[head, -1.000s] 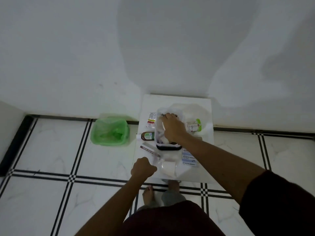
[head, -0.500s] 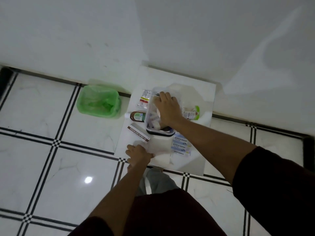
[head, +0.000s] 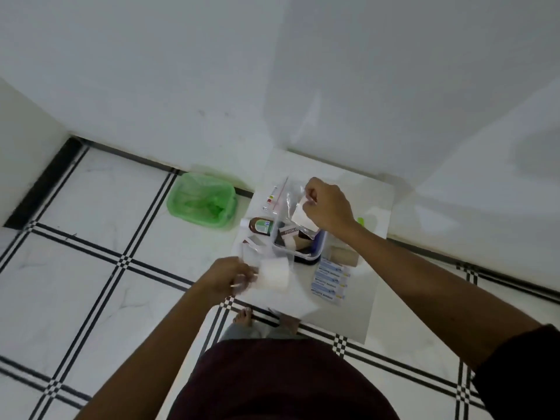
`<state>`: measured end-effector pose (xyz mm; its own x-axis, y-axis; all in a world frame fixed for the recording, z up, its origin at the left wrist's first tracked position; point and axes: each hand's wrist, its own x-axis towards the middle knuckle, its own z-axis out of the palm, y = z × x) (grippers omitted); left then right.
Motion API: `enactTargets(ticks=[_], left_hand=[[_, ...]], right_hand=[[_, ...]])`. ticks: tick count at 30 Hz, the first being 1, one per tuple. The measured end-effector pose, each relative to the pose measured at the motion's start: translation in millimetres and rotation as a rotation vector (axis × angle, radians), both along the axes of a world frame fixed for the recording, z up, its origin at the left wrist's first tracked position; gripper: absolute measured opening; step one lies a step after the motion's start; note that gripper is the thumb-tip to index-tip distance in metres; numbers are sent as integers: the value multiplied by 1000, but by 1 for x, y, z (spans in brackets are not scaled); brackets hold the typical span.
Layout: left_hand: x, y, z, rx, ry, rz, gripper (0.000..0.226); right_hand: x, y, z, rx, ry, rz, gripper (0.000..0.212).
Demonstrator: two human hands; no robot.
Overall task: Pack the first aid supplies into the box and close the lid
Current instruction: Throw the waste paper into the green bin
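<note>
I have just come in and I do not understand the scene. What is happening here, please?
A person stands over a low white table and packs first aid supplies into a small box. The right hand holds a white packet just above the open box. The left hand grips a white roll at the near edge of the table. A brown bottle and plaster packs lie outside the box. No lid is on it yet.

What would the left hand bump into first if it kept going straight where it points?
Probably the white roll right at the left hand's fingertips, which it may already touch. Beyond that sits the box. Depth is hard to judge.
</note>
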<state>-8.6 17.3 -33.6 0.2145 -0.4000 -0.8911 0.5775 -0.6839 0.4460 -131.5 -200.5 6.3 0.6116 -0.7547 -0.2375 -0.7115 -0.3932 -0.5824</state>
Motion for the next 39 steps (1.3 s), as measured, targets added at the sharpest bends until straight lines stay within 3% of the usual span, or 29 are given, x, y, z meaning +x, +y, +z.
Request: enactTargets(ticks=[3,6,8,11,15,19,22,27,31,35,39], left_hand=[[33,4,11,-109,90,331,15],[69,1,9,-80,-21,561,12],[97,-3,3,-39,-82,640,12],[135,-13,-13,12,-120,724,19],[183,-31,-40,75,-153,747,15],[252,-44,-79,136,-154,668,13],[306,-50,-108,166,-220,564,6],[376,-56,-156,226,-328,287,35],[406,-70,-198,299,-472,155,11],[419,-87,-235,277,-478,-6,10],[420,-93,-260,300,-494,-241,47]], right_hand=[[20,-2,17,153,-156,-170,21],[50,6,23,307,-182,-279,22],[78,16,19,421,-167,-318,8],[124,34,-1,516,-119,-342,28],[188,51,-36,576,-35,-376,8],[256,53,-72,630,61,-441,28],[306,42,-104,626,79,-480,32],[379,33,-167,558,179,-429,26],[417,38,-220,569,280,-404,13],[439,38,-259,652,316,-392,9],[436,37,-280,744,340,-381,42]])
